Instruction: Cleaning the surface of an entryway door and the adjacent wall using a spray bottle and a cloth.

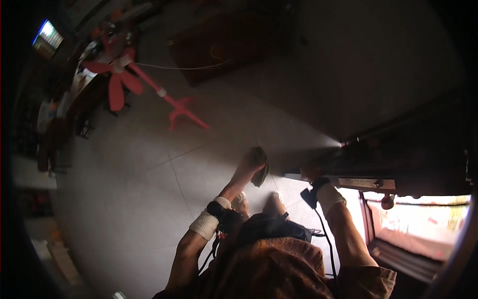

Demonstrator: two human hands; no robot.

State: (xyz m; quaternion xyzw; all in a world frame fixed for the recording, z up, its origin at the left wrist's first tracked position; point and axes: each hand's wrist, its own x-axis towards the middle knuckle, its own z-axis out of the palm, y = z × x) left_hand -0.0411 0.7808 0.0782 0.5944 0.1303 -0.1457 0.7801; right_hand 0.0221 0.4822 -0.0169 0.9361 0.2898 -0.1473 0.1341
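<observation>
My left hand [249, 170] is closed around a dark, flat object [261, 170] that looks like a cloth or pad, held in front of me above the tiled floor. On the right, my right hand [312, 172] lies at the edge of a dark door [410, 164] with a metal lock plate [366, 183]. Shadow hides its fingers, so its grip cannot be made out. Both wrists carry pale knitted cuffs and black straps; a black box with a cable is at the right wrist.
A pink standing fan [121, 67] with a white cord stands at upper left. Behind it is a dark reddish box-like piece [220, 45]. Cluttered furniture lines the far left, near a bright screen or window [47, 35]. A bright opening [418, 224] shows at lower right.
</observation>
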